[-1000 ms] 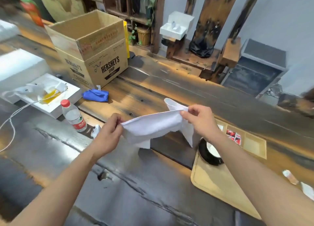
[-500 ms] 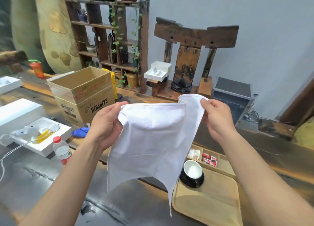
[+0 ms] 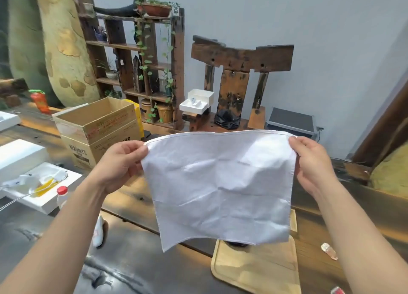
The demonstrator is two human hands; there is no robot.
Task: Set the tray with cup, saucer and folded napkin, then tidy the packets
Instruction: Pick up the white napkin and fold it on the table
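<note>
I hold a white cloth napkin (image 3: 220, 187) spread flat in the air in front of me. My left hand (image 3: 120, 161) pinches its top left corner and my right hand (image 3: 311, 163) pinches its top right corner. Below the napkin lies the wooden tray (image 3: 256, 269) on the dark table. Only a sliver of the black saucer (image 3: 237, 244) shows under the napkin's lower edge; the cup is hidden behind the cloth. A packet (image 3: 329, 250) lies on the table right of the tray, and another packet (image 3: 337, 291) sits at the bottom edge.
A Hershey's cardboard box (image 3: 97, 128) stands at the back left. A white foam tray (image 3: 42, 187) with a cable and a red-capped water bottle (image 3: 62, 196) sit at the left. A white packet (image 3: 98, 231) lies near my left forearm. Wooden shelves with plants stand behind.
The napkin went from bunched low over the table to lifted and stretched flat between both hands. My hands moved apart and the view tilted up.
</note>
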